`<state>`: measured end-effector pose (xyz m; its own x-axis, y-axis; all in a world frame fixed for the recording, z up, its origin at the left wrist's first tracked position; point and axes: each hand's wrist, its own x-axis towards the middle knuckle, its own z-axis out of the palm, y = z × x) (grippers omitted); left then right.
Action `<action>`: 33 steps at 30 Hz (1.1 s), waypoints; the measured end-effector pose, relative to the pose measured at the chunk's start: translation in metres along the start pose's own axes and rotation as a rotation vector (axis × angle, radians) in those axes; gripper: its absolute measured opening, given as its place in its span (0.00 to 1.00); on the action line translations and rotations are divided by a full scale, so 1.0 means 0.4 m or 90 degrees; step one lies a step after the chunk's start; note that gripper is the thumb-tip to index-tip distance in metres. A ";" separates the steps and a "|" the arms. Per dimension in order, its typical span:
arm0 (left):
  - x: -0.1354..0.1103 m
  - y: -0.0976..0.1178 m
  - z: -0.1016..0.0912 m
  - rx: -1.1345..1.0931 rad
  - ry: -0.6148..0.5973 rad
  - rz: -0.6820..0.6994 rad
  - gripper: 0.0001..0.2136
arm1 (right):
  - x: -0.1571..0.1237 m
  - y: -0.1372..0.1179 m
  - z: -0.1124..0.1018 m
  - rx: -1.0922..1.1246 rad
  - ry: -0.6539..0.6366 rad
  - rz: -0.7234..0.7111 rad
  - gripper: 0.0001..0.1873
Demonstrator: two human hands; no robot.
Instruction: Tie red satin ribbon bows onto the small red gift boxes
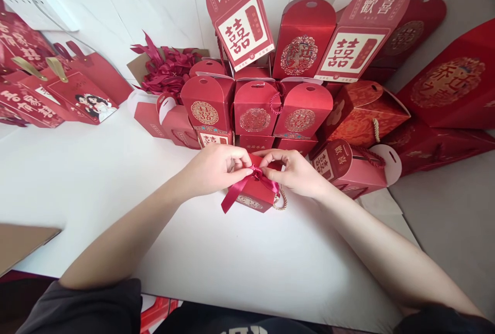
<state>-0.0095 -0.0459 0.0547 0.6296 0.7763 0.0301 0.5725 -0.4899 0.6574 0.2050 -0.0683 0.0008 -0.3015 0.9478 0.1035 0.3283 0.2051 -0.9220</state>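
A small red gift box (pixel 253 195) stands on the white table (pixel 96 179) in front of me, with a twisted cord handle hanging at its right side. A dark pink ribbon (pixel 238 188) is knotted on its top, one tail trailing down to the left. My left hand (pixel 216 168) pinches the ribbon at the knot from the left. My right hand (pixel 296 170) pinches it from the right, fingertips almost meeting those of the left hand. Both hands are closed on the ribbon.
Behind the box stand rows of red gift boxes (pixel 255 110) and tall red bags (pixel 240 14) with white labels. A carton of loose red ribbons (pixel 166 68) sits at the back left. More red bags (pixel 81 94) lie at far left, and cardboard (pixel 23 244) at the near-left edge.
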 end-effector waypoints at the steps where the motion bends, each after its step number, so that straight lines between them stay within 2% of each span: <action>1: 0.001 0.001 -0.001 0.006 0.003 -0.002 0.06 | 0.000 0.000 0.000 -0.003 0.000 0.001 0.03; 6: 0.011 0.000 0.010 -0.045 0.006 -0.051 0.13 | 0.000 0.003 0.002 -0.009 -0.011 -0.023 0.03; 9: 0.016 -0.006 0.018 -0.097 0.013 -0.065 0.10 | 0.000 0.003 0.002 -0.008 -0.009 -0.022 0.03; 13: 0.013 -0.014 0.011 -0.133 -0.034 -0.065 0.06 | -0.001 -0.003 0.000 -0.021 0.002 0.000 0.03; 19: 0.004 -0.013 -0.005 0.004 -0.068 0.048 0.03 | -0.003 -0.011 -0.006 0.015 -0.031 0.054 0.03; 27: -0.003 -0.010 -0.036 0.187 -0.100 0.141 0.05 | -0.001 -0.009 -0.016 -0.071 0.018 0.092 0.04; 33: -0.013 -0.013 -0.050 0.261 -0.104 0.175 0.07 | -0.004 -0.021 -0.020 -0.147 0.073 0.084 0.04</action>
<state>-0.0261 -0.0394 0.0662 0.8404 0.5415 0.0205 0.5129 -0.8070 0.2925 0.2099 -0.0696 0.0115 -0.1444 0.9887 0.0415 0.5568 0.1159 -0.8225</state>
